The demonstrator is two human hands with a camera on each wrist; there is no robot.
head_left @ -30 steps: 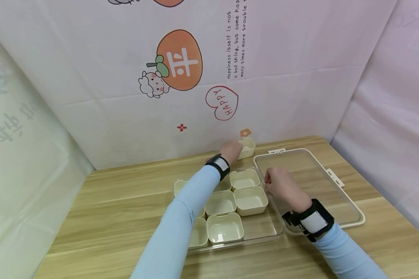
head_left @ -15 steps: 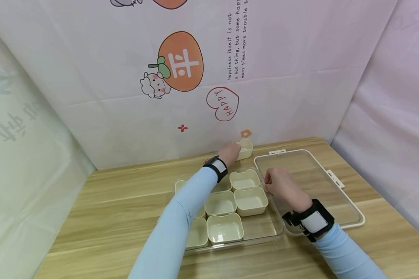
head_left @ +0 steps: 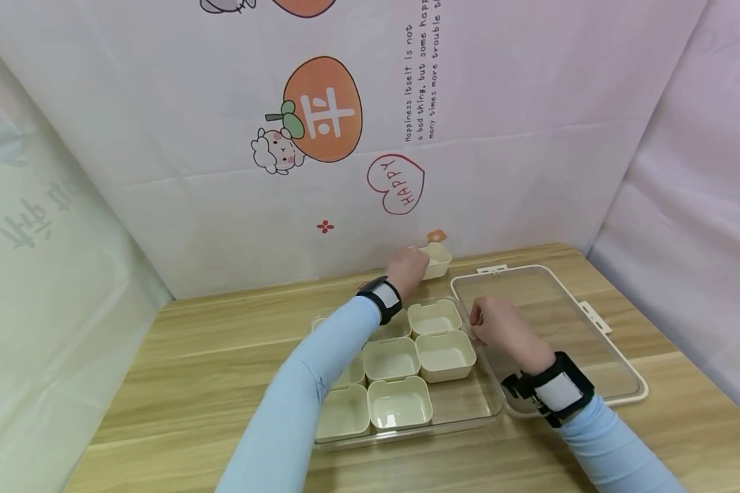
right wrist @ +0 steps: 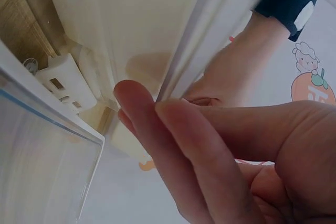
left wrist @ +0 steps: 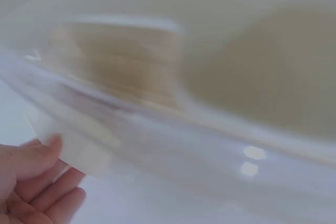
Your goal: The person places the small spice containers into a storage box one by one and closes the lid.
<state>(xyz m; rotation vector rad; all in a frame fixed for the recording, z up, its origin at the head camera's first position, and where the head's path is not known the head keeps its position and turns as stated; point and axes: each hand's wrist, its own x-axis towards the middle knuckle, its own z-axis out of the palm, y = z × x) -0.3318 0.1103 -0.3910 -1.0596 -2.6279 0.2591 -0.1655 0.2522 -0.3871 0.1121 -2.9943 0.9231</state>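
Observation:
At the back of the table, my left hand (head_left: 408, 269) pinches a small cream box (head_left: 436, 263) by its left side. In the left wrist view, the thumb and fingers of my left hand (left wrist: 39, 177) hold the cream box's edge (left wrist: 84, 153), seen blurrily past a clear wall. Several more cream boxes (head_left: 390, 359) sit in rows in a clear bin (head_left: 459, 404); my left sleeve covers some. On the bin's right side, my right hand (head_left: 508, 332) grips the rim. The right wrist view shows thumb and fingertips (right wrist: 178, 111) pinching the clear wall (right wrist: 189, 61).
A clear lid with a white frame (head_left: 632, 383) and side clips (head_left: 593, 317) lies flat right of the bin, partly under my right hand. A printed white cloth (head_left: 234, 212) hangs behind the table, with more cloth at both sides.
My left forearm has shifted a little to the left, uncovering more of the front-left box in the bin. The left hand and its box have moved only slightly. My right hand stays put.

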